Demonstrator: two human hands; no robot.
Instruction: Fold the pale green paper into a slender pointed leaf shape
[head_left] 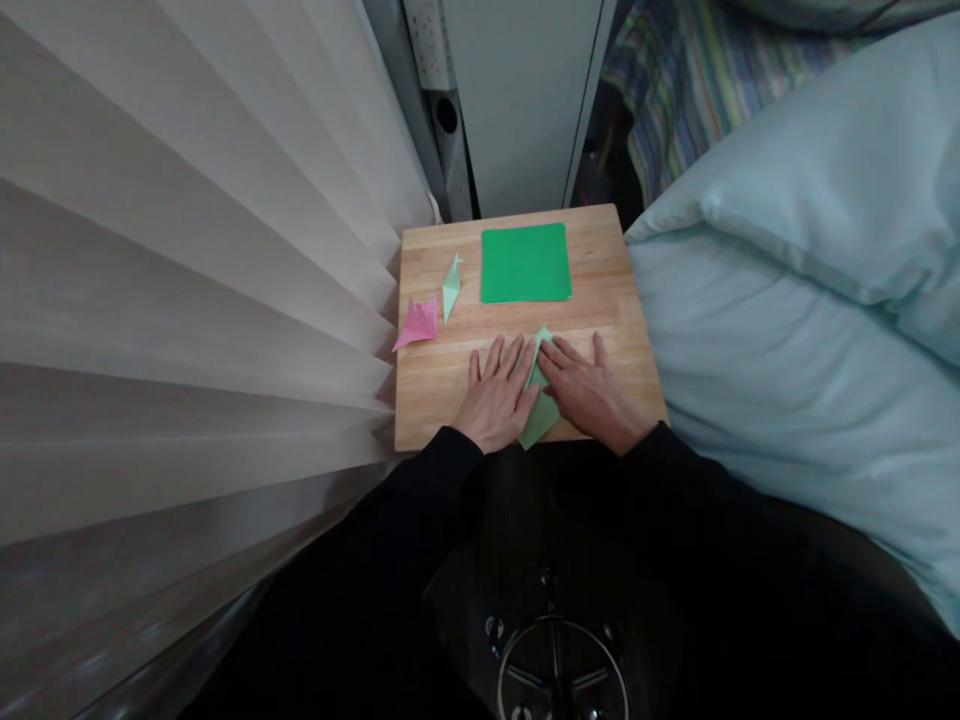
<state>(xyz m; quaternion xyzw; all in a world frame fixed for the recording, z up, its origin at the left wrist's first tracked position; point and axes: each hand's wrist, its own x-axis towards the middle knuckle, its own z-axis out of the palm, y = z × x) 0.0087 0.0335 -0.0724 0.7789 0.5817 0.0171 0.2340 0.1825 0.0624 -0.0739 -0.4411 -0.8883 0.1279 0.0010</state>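
Observation:
A light green sheet of origami paper [539,424], partly folded, lies at the near edge of the small wooden table, its narrow tip pointing away from me. My left hand [496,392] rests flat on its left side, fingers spread. From the right, my right hand [583,388] presses its fingertips on the paper near the tip, the other fingers stretched out. Both hands cover parts of the paper. Farther off to the left lie a pale green folded paper crane [451,288] and a pink folded paper piece [418,322].
A stack of green paper [525,262] lies toward the back of the wooden table [600,235]. A pleated curtain [300,330] borders the left side, and light blue bedding [750,320] the right. Behind stands a grey cabinet [525,100]. Below is a wheeled chair base [559,665].

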